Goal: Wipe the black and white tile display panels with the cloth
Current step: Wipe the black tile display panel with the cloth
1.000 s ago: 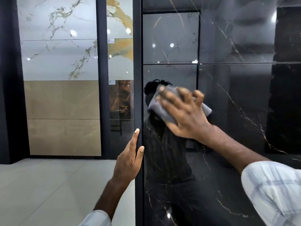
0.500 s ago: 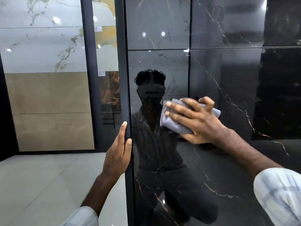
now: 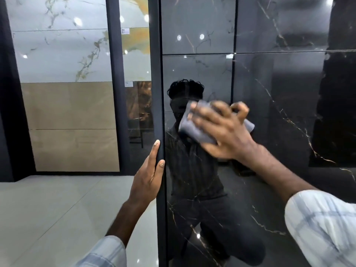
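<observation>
the right hand grips the grey cloth and presses it flat against the black tile panel, fingers spread over the fold and the thumb seemingly hooked at the top, though motion blur softens this. the cloth's long axis runs from about 10 o'clock to 4 o'clock under the palm, with most of the bare fabric showing at the hand's 9 o'clock side and a small corner at 3 o'clock. the left hand holds nothing; its straight fingers lie along the dark frame at the panel's edge, the thumb resting on the front corner, likely steadying the panel. the cloth sits near that frame, so most of the black surface lies toward 3 o'clock and 6 o'clock of the right hand, the only one placed to wipe it. the white marble panel stands well apart at 10 o'clock, beyond the left hand, and probably waits its turn.
</observation>
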Available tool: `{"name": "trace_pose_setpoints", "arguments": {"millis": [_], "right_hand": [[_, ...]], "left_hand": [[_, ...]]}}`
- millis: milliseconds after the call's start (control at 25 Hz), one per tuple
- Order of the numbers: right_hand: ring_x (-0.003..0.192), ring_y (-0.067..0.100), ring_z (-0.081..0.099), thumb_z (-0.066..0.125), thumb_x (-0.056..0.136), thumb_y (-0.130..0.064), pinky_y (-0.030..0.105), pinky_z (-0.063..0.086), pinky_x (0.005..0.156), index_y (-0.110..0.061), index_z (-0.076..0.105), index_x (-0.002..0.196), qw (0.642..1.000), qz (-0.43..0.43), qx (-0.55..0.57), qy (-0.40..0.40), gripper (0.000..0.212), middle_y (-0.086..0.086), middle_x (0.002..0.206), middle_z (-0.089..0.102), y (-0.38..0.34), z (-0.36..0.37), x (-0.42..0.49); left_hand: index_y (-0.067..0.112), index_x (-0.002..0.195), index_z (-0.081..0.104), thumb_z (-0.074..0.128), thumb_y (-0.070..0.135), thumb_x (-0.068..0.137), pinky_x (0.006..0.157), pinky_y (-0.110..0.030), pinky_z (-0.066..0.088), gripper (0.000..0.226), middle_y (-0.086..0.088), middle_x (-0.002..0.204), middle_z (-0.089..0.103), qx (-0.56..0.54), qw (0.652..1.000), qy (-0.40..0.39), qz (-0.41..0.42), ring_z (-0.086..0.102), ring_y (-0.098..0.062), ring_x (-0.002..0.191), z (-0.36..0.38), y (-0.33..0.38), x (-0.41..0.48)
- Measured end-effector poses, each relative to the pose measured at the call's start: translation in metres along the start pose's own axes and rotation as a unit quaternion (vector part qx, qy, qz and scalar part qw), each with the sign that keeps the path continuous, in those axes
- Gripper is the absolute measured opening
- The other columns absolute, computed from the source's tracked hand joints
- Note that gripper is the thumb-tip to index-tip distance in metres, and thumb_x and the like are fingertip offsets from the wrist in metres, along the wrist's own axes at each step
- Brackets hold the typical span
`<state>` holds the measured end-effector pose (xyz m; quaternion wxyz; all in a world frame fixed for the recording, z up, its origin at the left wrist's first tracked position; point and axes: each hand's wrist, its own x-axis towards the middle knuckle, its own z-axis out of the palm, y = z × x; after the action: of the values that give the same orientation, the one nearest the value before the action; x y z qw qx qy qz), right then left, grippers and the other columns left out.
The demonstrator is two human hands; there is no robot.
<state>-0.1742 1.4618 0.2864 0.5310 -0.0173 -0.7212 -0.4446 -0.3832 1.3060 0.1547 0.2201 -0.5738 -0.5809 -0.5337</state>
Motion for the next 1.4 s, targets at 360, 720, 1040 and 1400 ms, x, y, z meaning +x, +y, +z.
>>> {"name": "trace_pose_setpoints", "arguments": {"millis": [360,720,1040,1400], "right_hand": [[0.14,0.028,0.048,0.046,0.097,-0.048,0.051,0.018,0.103,-0.03,0.056,0.146,0.984,-0.17,-0.02,-0.049,0.053,-0.007,0.164,0.042,0.005,0.005,0.043],[0.139,0.026,0.045,0.051,0.097,-0.046,0.053,0.025,0.1,-0.03,0.058,0.145,0.98,-0.178,0.01,-0.089,0.052,-0.007,0.163,0.043,-0.032,-0.004,-0.051],[0.131,0.035,0.045,0.069,0.086,-0.039,0.054,0.033,0.093,-0.021,0.064,0.136,0.982,0.185,-0.021,0.008,0.053,-0.001,0.159,0.049,-0.038,-0.014,-0.111],[0.128,0.029,0.057,0.058,0.093,-0.043,0.054,0.028,0.094,-0.033,0.065,0.137,0.987,0.157,-0.01,0.023,0.046,-0.01,0.158,0.05,-0.026,-0.005,-0.046]], "left_hand": [[0.065,0.155,0.003,0.031,0.054,0.105,0.103,-0.026,0.043,0.059,0.022,0.158,0.037,0.012,1.0,-0.011,0.014,0.041,0.019,0.129,-0.005,-0.004,0.001],[0.048,0.159,0.01,0.031,0.041,0.11,0.107,0.0,0.027,0.054,0.041,0.158,0.016,0.017,1.0,0.007,-0.003,0.032,0.015,0.143,0.009,-0.009,-0.021],[0.047,0.159,0.004,0.027,0.048,0.107,0.093,-0.035,0.051,0.057,0.015,0.166,0.023,0.029,0.999,0.022,-0.008,0.06,-0.037,0.128,0.015,-0.009,-0.029],[0.073,0.149,-0.003,0.019,0.07,0.103,0.095,-0.065,0.046,0.051,-0.043,0.134,0.05,0.035,0.999,-0.001,-0.038,0.05,-0.063,0.115,0.012,-0.005,-0.027]]}}
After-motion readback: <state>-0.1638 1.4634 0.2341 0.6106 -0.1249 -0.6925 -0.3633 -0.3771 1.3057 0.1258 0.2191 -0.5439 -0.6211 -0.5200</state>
